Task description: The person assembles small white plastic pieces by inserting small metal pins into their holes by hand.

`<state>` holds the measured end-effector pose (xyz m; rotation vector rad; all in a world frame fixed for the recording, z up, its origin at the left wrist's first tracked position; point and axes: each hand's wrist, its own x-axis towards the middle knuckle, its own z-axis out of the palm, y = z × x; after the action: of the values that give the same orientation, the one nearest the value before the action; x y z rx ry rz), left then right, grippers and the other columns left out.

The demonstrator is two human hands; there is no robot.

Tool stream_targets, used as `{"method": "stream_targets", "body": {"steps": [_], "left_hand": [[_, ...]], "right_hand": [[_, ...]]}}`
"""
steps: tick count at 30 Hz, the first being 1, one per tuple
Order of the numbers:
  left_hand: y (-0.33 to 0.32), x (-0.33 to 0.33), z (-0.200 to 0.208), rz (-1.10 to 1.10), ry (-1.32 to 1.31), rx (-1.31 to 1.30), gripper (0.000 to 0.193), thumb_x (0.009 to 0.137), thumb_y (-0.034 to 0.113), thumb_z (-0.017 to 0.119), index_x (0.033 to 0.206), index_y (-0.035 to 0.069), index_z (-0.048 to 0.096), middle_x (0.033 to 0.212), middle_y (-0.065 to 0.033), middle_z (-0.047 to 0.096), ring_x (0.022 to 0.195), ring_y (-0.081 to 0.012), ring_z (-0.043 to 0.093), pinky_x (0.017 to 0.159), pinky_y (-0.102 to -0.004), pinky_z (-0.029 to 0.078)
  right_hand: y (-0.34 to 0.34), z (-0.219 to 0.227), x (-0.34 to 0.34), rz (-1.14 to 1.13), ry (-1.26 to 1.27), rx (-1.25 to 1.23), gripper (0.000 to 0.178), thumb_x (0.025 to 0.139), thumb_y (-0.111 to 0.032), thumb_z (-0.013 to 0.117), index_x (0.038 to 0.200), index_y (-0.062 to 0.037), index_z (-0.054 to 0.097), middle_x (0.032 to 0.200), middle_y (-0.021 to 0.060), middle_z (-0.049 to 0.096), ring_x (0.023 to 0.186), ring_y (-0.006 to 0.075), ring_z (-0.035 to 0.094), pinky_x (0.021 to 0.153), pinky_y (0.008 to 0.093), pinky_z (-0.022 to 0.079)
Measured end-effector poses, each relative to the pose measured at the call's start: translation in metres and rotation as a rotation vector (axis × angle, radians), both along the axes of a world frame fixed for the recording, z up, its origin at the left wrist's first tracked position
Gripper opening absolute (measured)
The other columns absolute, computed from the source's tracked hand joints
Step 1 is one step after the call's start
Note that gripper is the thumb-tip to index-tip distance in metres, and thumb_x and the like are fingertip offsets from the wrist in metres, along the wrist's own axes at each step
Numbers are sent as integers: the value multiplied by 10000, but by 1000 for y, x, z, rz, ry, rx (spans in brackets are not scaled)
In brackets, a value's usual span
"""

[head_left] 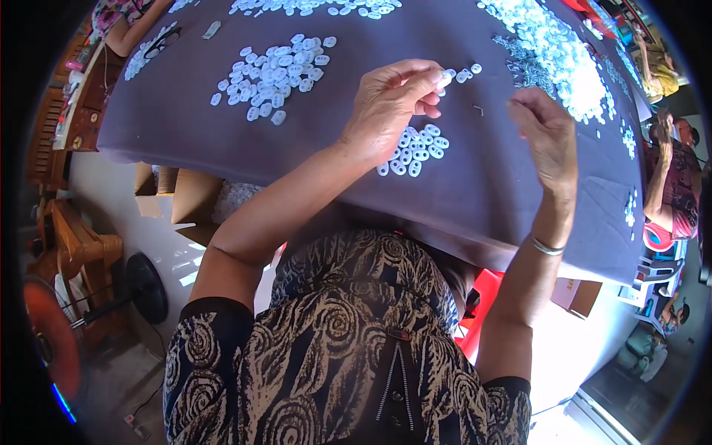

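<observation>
My left hand [393, 100] is closed in a pinch above the dark tablecloth, with a small white plastic piece [446, 77] between thumb and forefinger. Below it lies a small group of white oval pieces with two holes [416, 152], partly hidden by the hand. A few loose white pieces [463, 76] lie just past the fingertips. My right hand [545, 130] is raised to the right, its fingers curled together; whatever they hold, if anything, is too small to make out. A tiny metal part [479, 110] rests on the cloth between my hands.
A heap of white oval pieces [274, 74] spreads to the left. At the far right are a bright white heap [578, 81] and dark metal parts [528, 63]. Glasses [163, 42] lie far left. Other people sit around the table. A fan [144, 288] stands lower left.
</observation>
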<state>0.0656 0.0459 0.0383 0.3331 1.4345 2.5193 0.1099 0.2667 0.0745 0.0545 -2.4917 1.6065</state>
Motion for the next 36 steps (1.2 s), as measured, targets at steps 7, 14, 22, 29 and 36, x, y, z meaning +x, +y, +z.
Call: {"method": "stream_targets", "body": {"steps": [7, 14, 22, 29, 36], "left_hand": [[-7, -2, 9, -257, -298, 193, 171, 867, 161, 638, 945, 9, 641, 756, -38, 602, 690, -121, 574, 659, -284, 514], [-2, 0, 9, -475, -451, 301, 180, 865, 158, 634, 909, -15, 619, 723, -36, 579, 682, -130, 566, 669, -279, 508], [-4, 3, 22, -609, -467, 383, 169, 859, 137, 640, 905, -22, 610, 717, -39, 580, 664, -123, 562, 627, -263, 498], [-7, 12, 31, -646, -487, 430, 166, 857, 140, 643, 909, -11, 597, 711, -31, 580, 672, -121, 560, 614, -252, 491], [-7, 20, 35, -524, -372, 288, 133, 869, 155, 634, 916, 30, 633, 751, -18, 591, 681, -103, 563, 611, -244, 487]], "right_hand": [[61, -14, 62, -200, -119, 573, 142, 815, -125, 637, 871, -5, 587, 713, 17, 561, 633, 111, 498, 591, 257, 424], [61, -48, 89, -274, -72, 554, 156, 792, -120, 630, 847, 2, 550, 755, 119, 558, 636, 244, 546, 629, 355, 447], [55, -48, 90, -214, -36, 657, 100, 851, -98, 533, 840, 1, 525, 711, 145, 539, 619, 253, 548, 589, 373, 424], [10, -24, 92, -213, 65, 164, 83, 915, -94, 508, 856, -42, 532, 623, -12, 491, 560, 48, 433, 499, 226, 366], [-50, 18, 87, -181, 186, -12, 52, 910, -37, 530, 864, -19, 547, 692, -37, 480, 629, 29, 397, 559, 188, 344]]}}
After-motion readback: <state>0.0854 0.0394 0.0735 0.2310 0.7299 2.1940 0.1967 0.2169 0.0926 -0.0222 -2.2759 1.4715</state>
